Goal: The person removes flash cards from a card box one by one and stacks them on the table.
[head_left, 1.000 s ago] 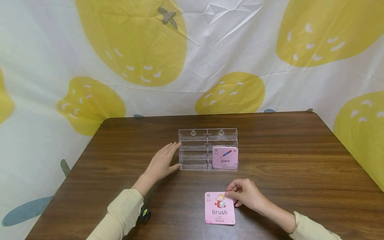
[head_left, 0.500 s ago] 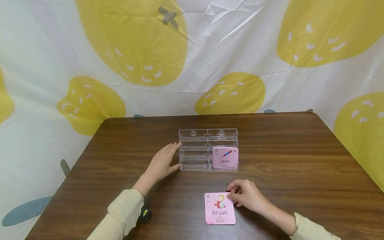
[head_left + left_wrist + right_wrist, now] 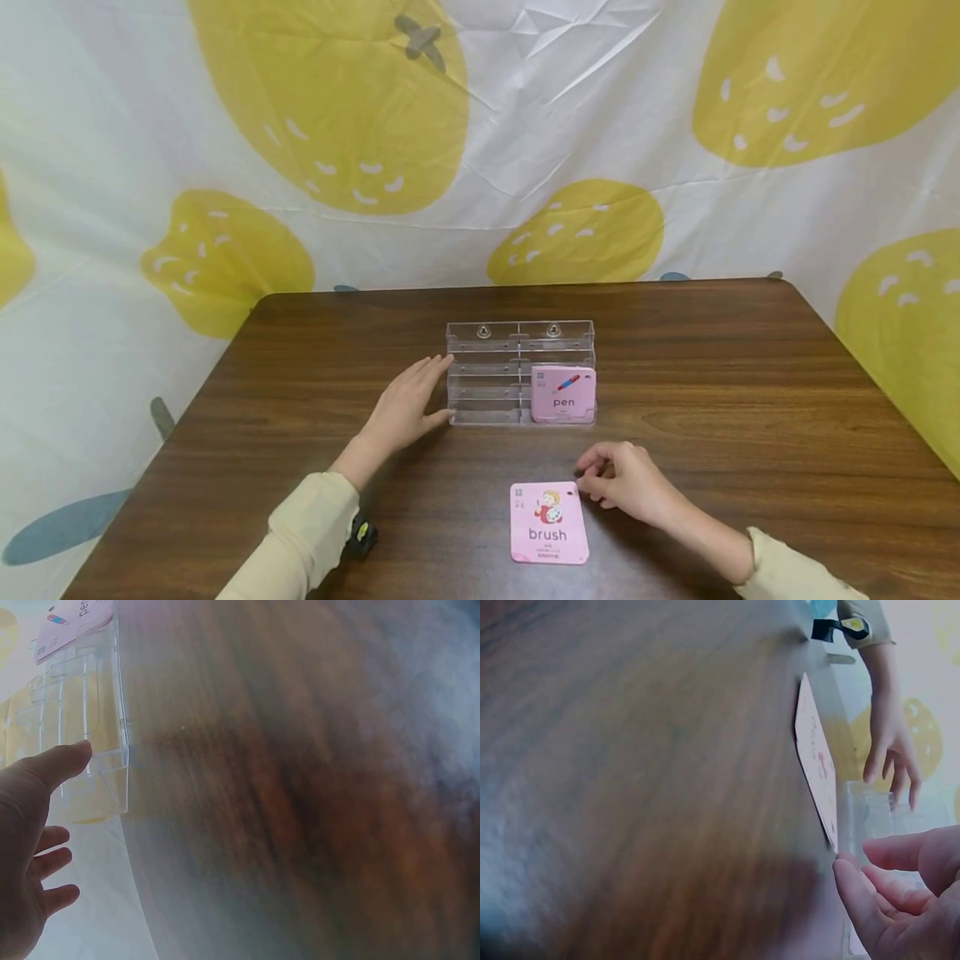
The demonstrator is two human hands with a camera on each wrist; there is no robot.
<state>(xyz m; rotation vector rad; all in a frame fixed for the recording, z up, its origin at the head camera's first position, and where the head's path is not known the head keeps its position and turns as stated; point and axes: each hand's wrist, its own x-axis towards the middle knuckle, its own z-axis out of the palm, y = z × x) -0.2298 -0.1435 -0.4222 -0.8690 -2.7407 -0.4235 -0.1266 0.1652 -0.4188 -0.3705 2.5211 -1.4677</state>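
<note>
A pink card printed "brush" (image 3: 550,533), with a painter picture, lies near the front of the table. My right hand (image 3: 630,483) is at its upper right corner, fingers loosely bent. In the right wrist view the card (image 3: 816,754) appears edge-on, with one fingertip right at its corner and a gap between thumb and forefinger. My left hand (image 3: 401,408) rests with extended fingers against the left side of a clear plastic card rack (image 3: 483,408). The left wrist view shows my left thumb (image 3: 67,761) on the rack's front edge.
A pink "pen" card (image 3: 564,396) stands in the rack's lower right pocket, with more cards behind it. The brown wooden table (image 3: 750,375) reaches back to a white curtain (image 3: 525,100) with yellow fruit prints. A black band (image 3: 362,535) sits at my left wrist.
My right hand has shifted slightly right and away from the card, whose corner is now uncovered after thumb and fingers let go. My left hand stays at the rack.
</note>
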